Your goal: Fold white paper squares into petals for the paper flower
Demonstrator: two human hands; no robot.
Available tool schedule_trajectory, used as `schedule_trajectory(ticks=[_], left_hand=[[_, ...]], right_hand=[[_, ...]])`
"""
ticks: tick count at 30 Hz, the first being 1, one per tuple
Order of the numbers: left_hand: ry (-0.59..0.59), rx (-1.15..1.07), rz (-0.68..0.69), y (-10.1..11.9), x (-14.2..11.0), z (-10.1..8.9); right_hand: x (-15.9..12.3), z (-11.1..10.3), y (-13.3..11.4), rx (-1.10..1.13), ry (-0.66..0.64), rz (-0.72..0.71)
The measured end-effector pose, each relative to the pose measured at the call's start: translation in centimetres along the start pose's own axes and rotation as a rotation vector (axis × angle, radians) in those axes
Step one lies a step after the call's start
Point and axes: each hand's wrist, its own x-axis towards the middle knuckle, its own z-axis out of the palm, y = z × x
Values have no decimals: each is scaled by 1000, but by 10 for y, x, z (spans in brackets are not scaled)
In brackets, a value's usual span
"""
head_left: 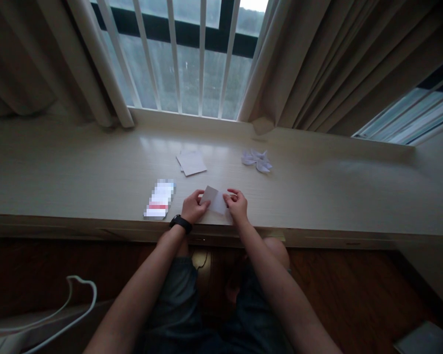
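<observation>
A small white sheet of paper (214, 199) lies near the front edge of the pale window ledge (77, 167). My left hand (192, 206), with a black watch on its wrist, pinches the sheet's left side. My right hand (237, 205) pinches its right side, fingers curled onto the paper. The sheet looks partly folded.
A small stack of white paper squares (191, 162) lies further back on the ledge. A folded white paper figure (257, 161) sits to its right. A blurred card-like object (160, 198) rests left of my hands. Curtains hang at both sides, and a white cable (74, 305) runs below left.
</observation>
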Motion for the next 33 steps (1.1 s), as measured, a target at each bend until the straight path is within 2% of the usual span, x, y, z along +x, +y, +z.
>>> schedule_trajectory(ticks=[5, 8, 10, 13, 16, 21, 25, 28, 30, 33], left_hand=[[-85, -26, 40, 3, 9, -4], [-196, -73, 55, 4, 17, -2], [-209, -115, -6, 3, 20, 0], [-169, -163, -103, 2, 22, 3], [-201, -186, -155, 0, 22, 3], [-260, -231, -179, -2, 23, 5], [-229, -234, -186, -1, 22, 11], [-205, -224, -200, -1, 22, 13], [-204, -228, -215, 0, 23, 12], [-226, -281, -258, 0, 25, 11]], right_hand=[[-3, -4, 1, -41, -152, -60], [-3, -9, 2, 2, -183, -65], [-1, -10, 4, 61, -204, -35], [2, -11, 7, 164, -292, 15], [4, -12, 11, 200, -349, -29], [0, -14, 14, 66, -288, -144], [-2, -14, 12, -76, -275, -190], [-4, -12, 10, -158, -212, -197], [-6, -10, 10, -160, -178, -197], [-8, -10, 11, -39, -182, -194]])
